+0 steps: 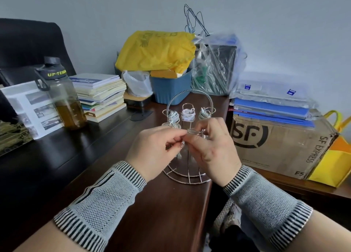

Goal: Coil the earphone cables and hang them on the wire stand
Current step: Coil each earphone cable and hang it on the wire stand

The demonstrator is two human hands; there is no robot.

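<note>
Three coiled earphone cables hang at frame centre on the wire stand (187, 138): left coil (173, 117), middle coil (188, 115), right coil (204, 114), all white cord wound into tight bundles. The left hand (155, 149) and right hand (210, 147) meet in front of the stand, fingertips pinched together on something small (too hidden to identify). Judged nearly complete. The stand is thin, bright metal with a round base and arched handle.

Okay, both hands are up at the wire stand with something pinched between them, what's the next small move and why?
Probably slip the piece pinched between the left hand and right hand onto a free hook of the wire stand. Three coiled cable bundles already hang on upper hooks, and both hands sit at a lower front hook; the pinched piece itself is barely visible.
</note>
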